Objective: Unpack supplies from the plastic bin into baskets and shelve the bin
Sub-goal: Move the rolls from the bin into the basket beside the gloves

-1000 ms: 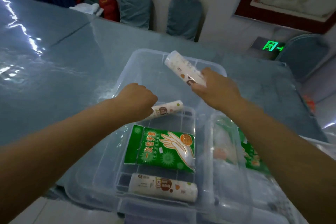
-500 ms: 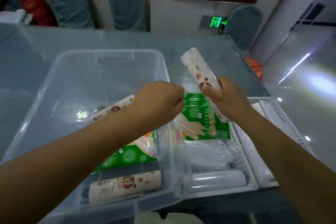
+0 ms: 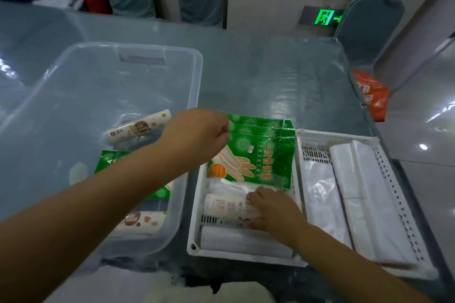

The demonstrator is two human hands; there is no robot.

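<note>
White basket (image 3: 194, 245) rim beside clear bin (image 3: 189, 96) (walls touching)

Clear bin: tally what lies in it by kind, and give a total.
Printed rolls: 2
Green glove packs: 1, partly hidden by the left arm
Total: 3

Dim indoor scene with a cool blue-green cast and soft, grainy detail. Glare streaks on the glossy counter (image 3: 283, 86) at far left, and bright specular spots on the floor (image 3: 423, 155) at right. The green exit sign (image 3: 326, 17) glows and blooms. Wide-angle bending at the edges; forearms loom large. Slight blur on the left hand (image 3: 197, 138). Shadows weak and diffuse.
</note>
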